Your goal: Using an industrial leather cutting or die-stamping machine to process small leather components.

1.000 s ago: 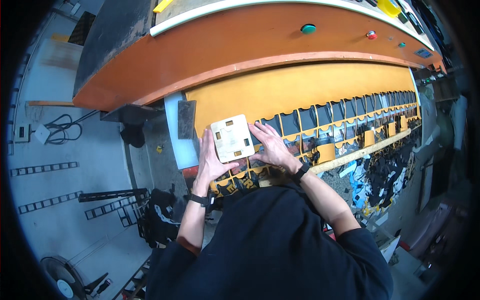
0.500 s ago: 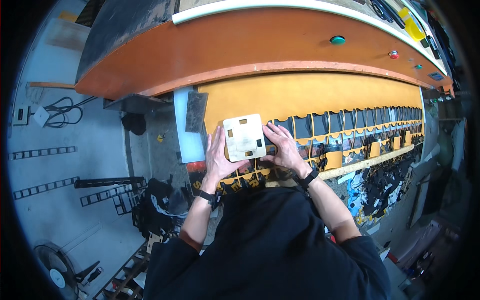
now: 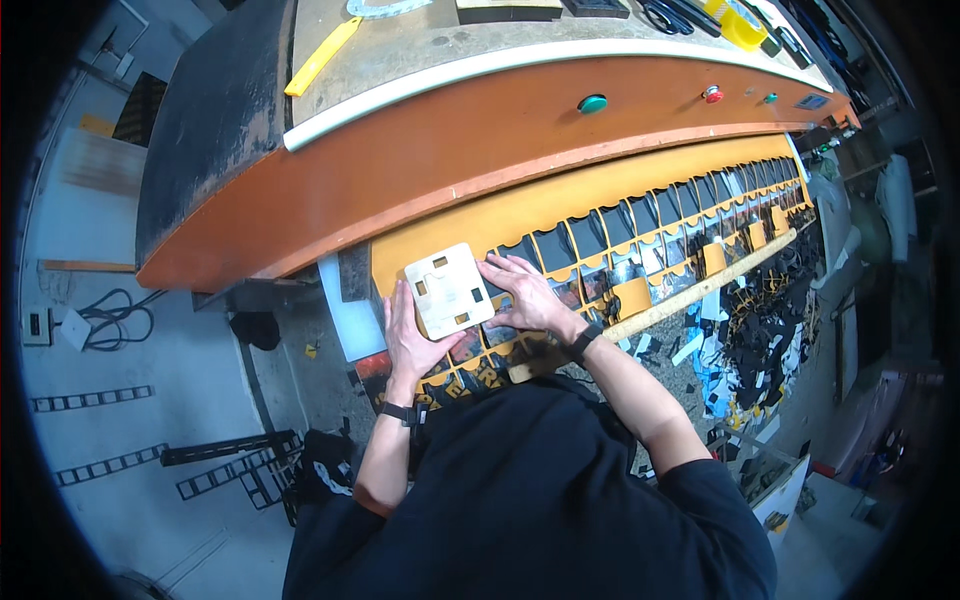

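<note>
At the centre of the frame, my left hand [image 3: 412, 338] and right hand [image 3: 527, 296] press a pale square template plate [image 3: 448, 290] flat onto a long orange sheet [image 3: 520, 215] cut with rows of dark shapes. My left fingers [image 3: 394, 300] lie spread along the plate's left edge and lower corner, palm down; my right fingers [image 3: 497, 270] are fanned out against its right edge, flat rather than pinching. The plate has several small rectangular slots and sits tilted, one corner pointing to the upper left. A dark band [image 3: 399, 411] circles my left wrist and another [image 3: 583, 342] my right. The sheet runs from the centre toward the upper right, beneath the curved orange front of a machine [image 3: 480, 130] carrying a green button [image 3: 592, 103] and a red button [image 3: 712, 94]. On the table [image 3: 420, 45] at the top of the frame lies a yellow strip [image 3: 322, 56]. Offcuts [image 3: 760, 320] litter the floor at right; a cable [image 3: 115, 322] coils at left.
</note>
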Motion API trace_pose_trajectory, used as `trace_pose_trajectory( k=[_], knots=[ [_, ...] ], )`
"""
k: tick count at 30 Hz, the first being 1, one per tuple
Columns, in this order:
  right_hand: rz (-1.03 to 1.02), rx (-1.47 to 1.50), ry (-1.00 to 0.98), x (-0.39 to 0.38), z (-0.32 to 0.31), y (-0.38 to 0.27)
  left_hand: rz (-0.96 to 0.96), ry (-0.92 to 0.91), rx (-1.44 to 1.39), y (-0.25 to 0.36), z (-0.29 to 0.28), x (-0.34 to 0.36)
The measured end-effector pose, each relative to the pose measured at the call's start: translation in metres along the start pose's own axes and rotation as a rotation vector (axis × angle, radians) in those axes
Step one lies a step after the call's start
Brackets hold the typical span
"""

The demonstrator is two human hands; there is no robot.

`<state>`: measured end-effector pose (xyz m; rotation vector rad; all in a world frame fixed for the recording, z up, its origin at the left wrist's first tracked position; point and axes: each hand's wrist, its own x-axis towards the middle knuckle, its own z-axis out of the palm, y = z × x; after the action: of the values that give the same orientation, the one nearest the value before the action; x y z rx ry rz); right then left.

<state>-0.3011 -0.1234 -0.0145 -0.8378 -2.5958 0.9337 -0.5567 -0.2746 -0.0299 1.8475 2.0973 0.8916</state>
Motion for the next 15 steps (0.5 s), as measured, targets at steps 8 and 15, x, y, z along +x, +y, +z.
trace_pose_trajectory(
  k=[8,15],
  knots=[
    [0.037,0.102,0.016,-0.002,-0.015,-0.007,-0.033,0.032,-0.054,-0.003,-0.003,-0.001],
    [0.332,0.196,0.242,-0.022,-0.103,-0.003,0.111,0.177,-0.128,0.014,-0.032,0.01]
  ],
)
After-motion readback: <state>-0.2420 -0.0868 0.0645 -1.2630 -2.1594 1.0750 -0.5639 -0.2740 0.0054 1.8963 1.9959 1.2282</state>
